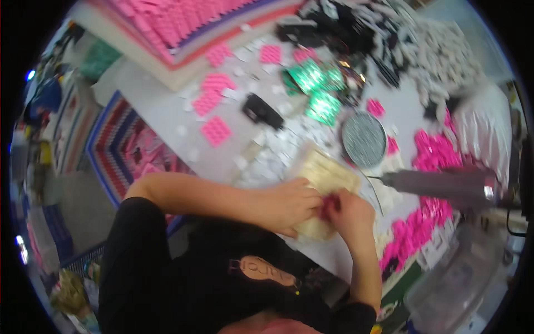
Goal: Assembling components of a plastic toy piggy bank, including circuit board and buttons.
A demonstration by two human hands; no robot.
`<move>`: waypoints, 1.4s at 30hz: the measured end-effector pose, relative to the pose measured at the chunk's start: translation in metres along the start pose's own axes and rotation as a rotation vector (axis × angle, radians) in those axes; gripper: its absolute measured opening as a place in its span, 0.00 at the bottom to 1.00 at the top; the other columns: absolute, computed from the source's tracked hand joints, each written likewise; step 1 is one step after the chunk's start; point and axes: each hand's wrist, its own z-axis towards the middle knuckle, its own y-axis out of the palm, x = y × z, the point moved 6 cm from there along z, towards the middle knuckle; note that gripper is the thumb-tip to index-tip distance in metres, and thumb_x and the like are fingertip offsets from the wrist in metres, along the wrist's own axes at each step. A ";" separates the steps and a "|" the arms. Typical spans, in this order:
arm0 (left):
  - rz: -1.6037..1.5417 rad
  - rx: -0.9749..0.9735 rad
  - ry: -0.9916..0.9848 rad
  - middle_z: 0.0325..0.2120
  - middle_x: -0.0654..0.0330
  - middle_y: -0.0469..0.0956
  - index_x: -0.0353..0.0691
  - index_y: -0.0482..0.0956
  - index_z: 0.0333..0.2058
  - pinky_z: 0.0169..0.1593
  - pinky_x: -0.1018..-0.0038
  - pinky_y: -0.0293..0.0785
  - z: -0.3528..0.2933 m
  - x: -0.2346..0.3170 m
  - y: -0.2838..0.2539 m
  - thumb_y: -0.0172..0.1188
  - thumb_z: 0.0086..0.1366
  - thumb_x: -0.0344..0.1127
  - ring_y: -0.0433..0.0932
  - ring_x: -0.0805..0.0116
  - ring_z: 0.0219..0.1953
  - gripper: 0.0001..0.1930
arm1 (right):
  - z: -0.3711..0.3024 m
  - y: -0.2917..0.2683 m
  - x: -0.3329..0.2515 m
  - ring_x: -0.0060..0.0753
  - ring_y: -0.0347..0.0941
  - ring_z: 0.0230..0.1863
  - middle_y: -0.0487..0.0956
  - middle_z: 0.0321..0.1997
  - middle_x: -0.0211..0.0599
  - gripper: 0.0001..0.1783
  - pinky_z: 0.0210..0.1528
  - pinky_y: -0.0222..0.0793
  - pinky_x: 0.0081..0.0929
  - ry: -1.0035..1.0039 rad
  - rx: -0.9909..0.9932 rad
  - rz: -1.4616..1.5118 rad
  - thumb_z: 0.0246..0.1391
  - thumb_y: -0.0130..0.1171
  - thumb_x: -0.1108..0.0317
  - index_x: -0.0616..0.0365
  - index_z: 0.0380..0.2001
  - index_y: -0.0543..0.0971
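My left hand (292,203) reaches in from the left, its fingers bent together over a pale yellow pad (328,170). Close beside it, my right hand (354,214) pinches a small dark pink piece (329,207). The fingertips of both hands meet around this piece, which is partly hidden and blurred. Whether the left fingers also grip it or press on the pad is hard to see. Just beyond the right hand stands a round tin (364,139) with a grey ridged surface.
A grey rod-shaped tool (439,183) juts in from the right. Bright pink pieces (434,153) are heaped there. White squares (275,153), a black object (262,111), pink textured squares (216,131) and shiny green packets (322,106) lie farther back. Pink-filled crates (119,142) flank the table.
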 end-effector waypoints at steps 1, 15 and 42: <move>-0.258 -0.028 0.007 0.55 0.51 0.74 0.36 0.75 0.56 0.65 0.58 0.62 0.001 -0.018 -0.013 0.68 0.59 0.52 0.71 0.57 0.60 0.33 | -0.003 -0.003 -0.002 0.49 0.79 0.28 0.80 0.24 0.40 0.09 0.29 0.71 0.45 -0.019 0.064 0.034 0.50 0.64 0.60 0.53 0.28 0.78; 1.054 1.213 -1.400 0.70 0.48 0.51 0.40 0.69 0.62 0.66 0.28 0.44 -0.194 -0.261 -0.375 0.69 0.54 0.43 0.44 0.45 0.73 0.37 | -0.018 -0.009 0.012 0.45 0.76 0.22 0.78 0.21 0.41 0.08 0.28 0.69 0.38 -0.038 0.080 0.264 0.47 0.68 0.70 0.58 0.29 0.78; 0.933 0.951 -0.278 0.36 0.58 0.77 0.35 0.79 0.43 0.48 0.62 0.70 -0.055 -0.025 -0.336 0.65 0.57 0.35 0.77 0.58 0.43 0.16 | -0.029 -0.051 0.015 0.33 0.78 0.35 0.80 0.39 0.37 0.20 0.37 0.74 0.33 -0.068 0.405 0.591 0.54 0.67 0.62 0.60 0.47 0.79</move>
